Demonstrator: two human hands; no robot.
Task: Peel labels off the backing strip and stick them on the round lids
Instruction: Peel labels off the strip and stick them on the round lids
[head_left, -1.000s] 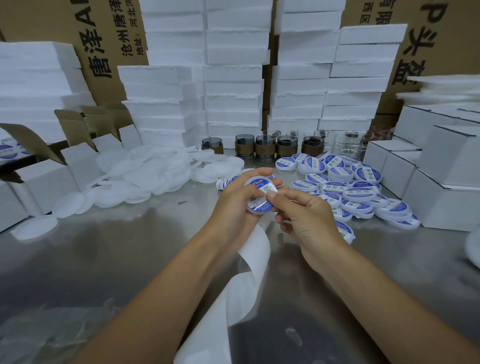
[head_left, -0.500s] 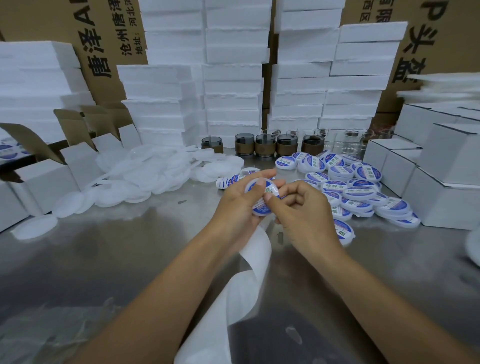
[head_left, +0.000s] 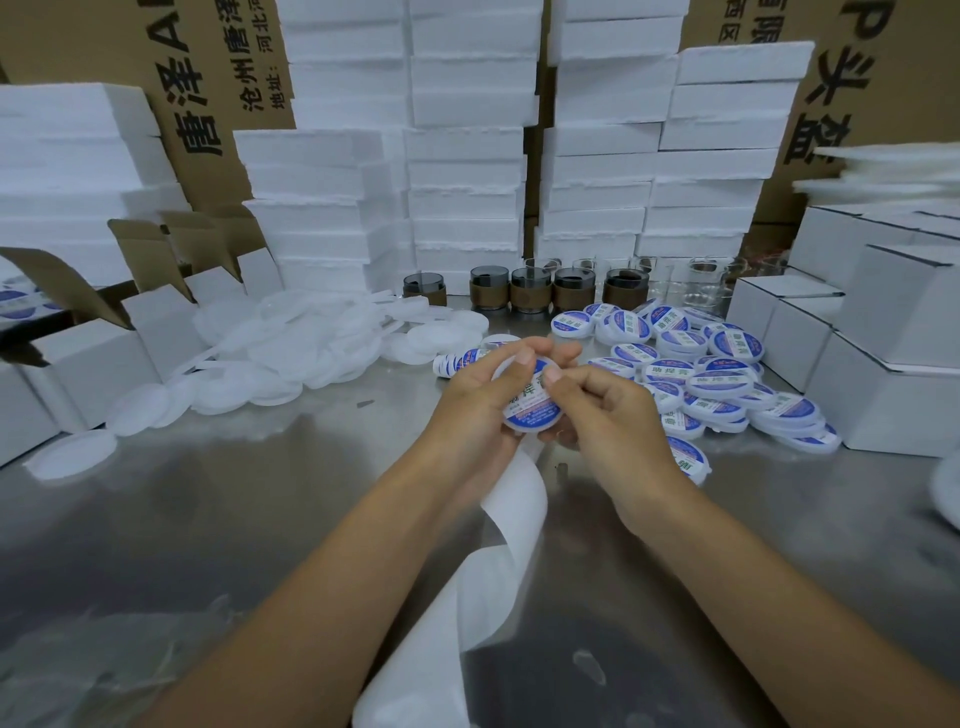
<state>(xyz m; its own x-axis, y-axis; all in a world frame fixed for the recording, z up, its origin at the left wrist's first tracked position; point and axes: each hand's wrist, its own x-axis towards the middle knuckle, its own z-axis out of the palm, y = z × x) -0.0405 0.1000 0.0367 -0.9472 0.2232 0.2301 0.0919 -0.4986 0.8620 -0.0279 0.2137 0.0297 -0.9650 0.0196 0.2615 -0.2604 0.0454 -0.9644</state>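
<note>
Stainless steel bench (head_left: 208, 519) carries the work, and both hands meet above its middle. The left hand (head_left: 467, 410) grips a round lid (head_left: 530, 410) from the left, fingers curled around its rim and the thumb lying across the far edge. The lid is tilted toward the person, and its blue and white label (head_left: 535, 402) faces up. The right hand (head_left: 613, 415) comes in from the right with its fingers curled in. Its thumb tip presses on the label at the lid's far right rim, pinching the lid there. A white backing strip (head_left: 514, 499) hangs from under the left hand and curls down to the near edge of the bench, between the two forearms.

Just behind the left hand lies a roll of labels (head_left: 457, 361). To the right of the hands, toward the right edge, labelled lids (head_left: 717, 384) lie in a loose heap. Plain white lids (head_left: 291, 353) spread in a pile on the left half of the bench. Glass jars (head_left: 530, 291) with brown bands stand in a row along the far edge, in front of stacked white foam blocks (head_left: 467, 156). White boxes (head_left: 893, 364) are piled at the right edge, and open boxes (head_left: 93, 353) stand at the left edge.
</note>
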